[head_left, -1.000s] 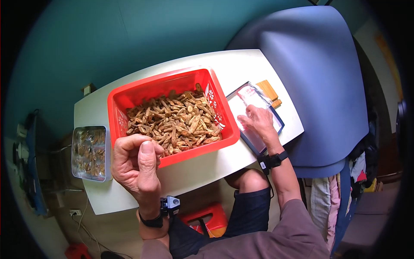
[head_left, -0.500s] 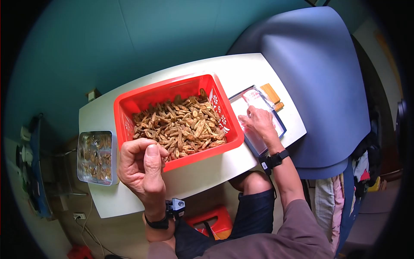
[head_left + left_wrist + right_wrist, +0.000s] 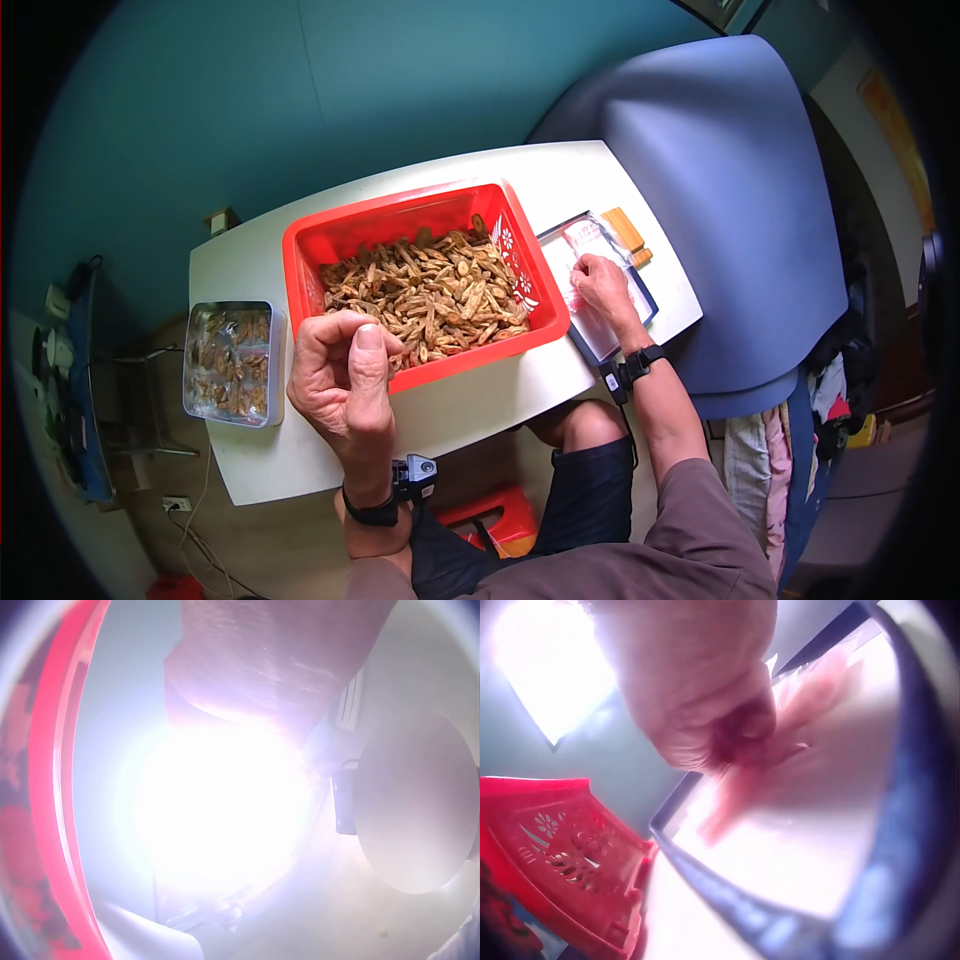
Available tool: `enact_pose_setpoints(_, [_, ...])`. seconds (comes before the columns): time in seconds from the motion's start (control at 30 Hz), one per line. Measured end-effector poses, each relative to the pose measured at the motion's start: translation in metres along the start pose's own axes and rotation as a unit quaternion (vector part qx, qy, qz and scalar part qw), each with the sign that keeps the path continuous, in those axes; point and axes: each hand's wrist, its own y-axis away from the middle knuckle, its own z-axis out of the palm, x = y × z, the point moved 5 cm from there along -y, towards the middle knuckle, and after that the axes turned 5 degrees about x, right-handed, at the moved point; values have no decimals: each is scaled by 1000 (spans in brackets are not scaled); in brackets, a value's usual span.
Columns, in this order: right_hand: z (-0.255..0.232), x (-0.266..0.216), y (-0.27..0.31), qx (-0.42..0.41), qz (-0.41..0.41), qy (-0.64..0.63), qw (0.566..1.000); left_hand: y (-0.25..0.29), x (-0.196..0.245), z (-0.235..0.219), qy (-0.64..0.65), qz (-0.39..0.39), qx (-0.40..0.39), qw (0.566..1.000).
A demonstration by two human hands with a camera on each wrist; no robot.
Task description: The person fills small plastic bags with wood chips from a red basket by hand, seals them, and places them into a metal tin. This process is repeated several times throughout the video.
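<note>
My left hand [image 3: 345, 385] is raised in front of the red basket's near rim, fingers curled and thumb against the index finger; nothing shows in its grip. The red plastic basket [image 3: 425, 365] holds a heap of dried brown root slices [image 3: 430, 290]. To the right, my right hand [image 3: 603, 290] reaches into a shallow dark-rimmed tray [image 3: 652, 306]. Its fingertips pinch at a clear plastic bag with pink print [image 3: 817, 694] in the right wrist view. Glare fills much of the left wrist view.
A metal tin [image 3: 233, 365] with small bags of slices stands left of the basket on the white table [image 3: 480, 385]. Wooden pieces [image 3: 627, 232] lie beyond the tray. A large blue board [image 3: 720, 220] stands against the table's right side. A red stool [image 3: 490, 515] is below.
The right hand's fingers have drawn together over the bags in the tray. The left hand keeps its curled pose. The head view has shifted slightly.
</note>
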Motion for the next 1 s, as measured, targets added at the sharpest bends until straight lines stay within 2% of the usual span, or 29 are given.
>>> enact_pose_setpoints(0.23, [-6,-12,7,6,19,12,1000,-4,1,-5,-5,26,26,999])
enact_pose_setpoints(0.3, [-6,-17,8,-9,1,55,998,-4,2,-5,0,29,28,999])
enact_pose_setpoints(0.43, [-2,-6,0,-2,21,37,999,-5,2,-7,-1,27,29,999])
enact_pose_setpoints(0.53, [-1,-3,-1,15,-4,21,1000,-5,2,-8,4,24,28,999])
enact_pose_setpoints(0.7, [-1,4,2,0,12,-99,995,-5,1,-7,-1,24,27,999])
enact_pose_setpoints(0.8, [2,13,-2,-11,22,-124,992,-5,2,-6,2,17,29,999])
enact_pose_setpoints(0.93, [-23,5,8,41,6,-76,996,-4,1,-4,12,9,24,1000])
enact_pose_setpoints(1.0, [-34,8,15,46,61,-211,975,-2,0,-2,2,10,13,1000])
